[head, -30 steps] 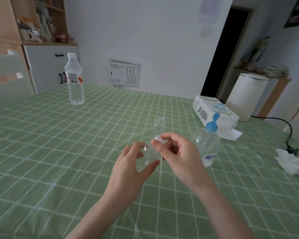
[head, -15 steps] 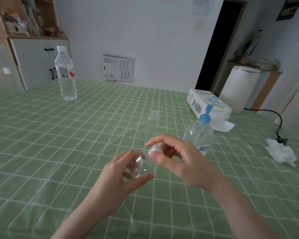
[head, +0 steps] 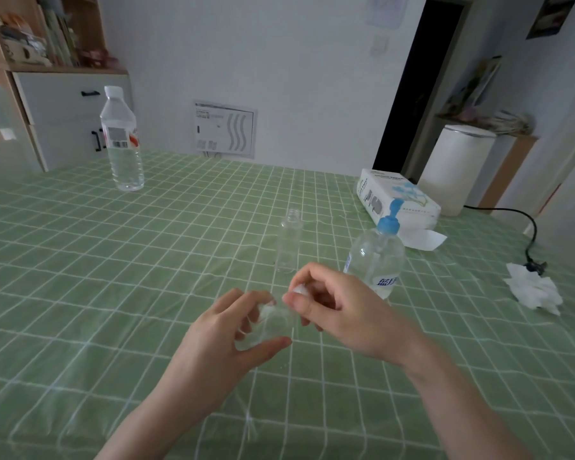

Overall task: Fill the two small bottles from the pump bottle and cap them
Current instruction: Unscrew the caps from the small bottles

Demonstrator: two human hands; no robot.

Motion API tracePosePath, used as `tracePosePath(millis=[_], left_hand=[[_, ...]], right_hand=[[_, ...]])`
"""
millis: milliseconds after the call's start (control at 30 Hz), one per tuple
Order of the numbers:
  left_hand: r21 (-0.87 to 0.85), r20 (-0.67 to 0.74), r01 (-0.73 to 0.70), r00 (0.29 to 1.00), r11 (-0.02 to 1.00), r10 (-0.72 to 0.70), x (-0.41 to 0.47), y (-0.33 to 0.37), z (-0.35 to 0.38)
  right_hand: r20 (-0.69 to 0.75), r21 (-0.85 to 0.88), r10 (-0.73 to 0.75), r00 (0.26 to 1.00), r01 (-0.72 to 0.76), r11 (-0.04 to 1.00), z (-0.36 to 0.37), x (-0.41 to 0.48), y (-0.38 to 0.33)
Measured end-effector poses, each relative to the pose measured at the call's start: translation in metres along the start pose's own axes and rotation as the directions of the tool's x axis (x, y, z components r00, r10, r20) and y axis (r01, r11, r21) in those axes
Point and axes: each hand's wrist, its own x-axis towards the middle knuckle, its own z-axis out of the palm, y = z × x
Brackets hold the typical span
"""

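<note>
Two hands working one small clear plastic bottle (head: 273, 327) above the green checked tablecloth (head: 80, 293).
Left hand (head: 226, 343) cups the bottle, neck tilted up-right; right hand (head: 342, 313) pinches a small white cap (head: 300, 289) at its mouth. Behind: second open small clear bottle (head: 287, 242) upright, blue-topped clear pump bottle (head: 377, 257) nearer the right hand.

Soft, dim, even daylight with a cool cast; shadows are faint. The glossy green checked cloth on the table (head: 120, 293) shows pale sheen streaks. Wide-angle bending curves the grid lines and the dark doorway (head: 412, 88). The whole picture is slightly soft.
</note>
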Motion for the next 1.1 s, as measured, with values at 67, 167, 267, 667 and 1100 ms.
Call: tracePosePath(millis=[67, 167, 267, 667, 1100], left_hand=[[0.002, -0.001, 0.004, 1.0, 1.0, -0.004, 0.0003, -0.0017, 0.0011], [0.029, -0.004, -0.006, 1.0, 1.0, 0.006, 0.0002, -0.005, 0.0015], [0.044, 0.0, -0.011, 1.0, 0.999, 0.011, 0.0001, -0.0061, 0.0019], [0.072, 0.006, 0.004, 1.0, 0.997, -0.005, -0.0017, -0.0075, 0.0005], [0.095, 0.0, 0.035, 0.999, 0.995, -0.035, -0.0007, -0.0029, -0.0029]], right_hand=[[-0.013, 0.001, -0.011, 1.0, 0.011, 1.0, -0.0003, -0.0008, 0.0014], [-0.009, -0.007, 0.014, 1.0, -0.014, 1.0, -0.0004, -0.0009, 0.0004], [-0.009, 0.003, -0.003, 1.0, 0.003, 1.0, -0.0016, -0.0016, 0.0022], [0.005, -0.017, 0.037, 0.999, -0.037, 0.999, -0.0003, -0.001, 0.0038], [0.004, 0.01, 0.017, 1.0, -0.017, 1.0, -0.0024, 0.0007, 0.0052]])
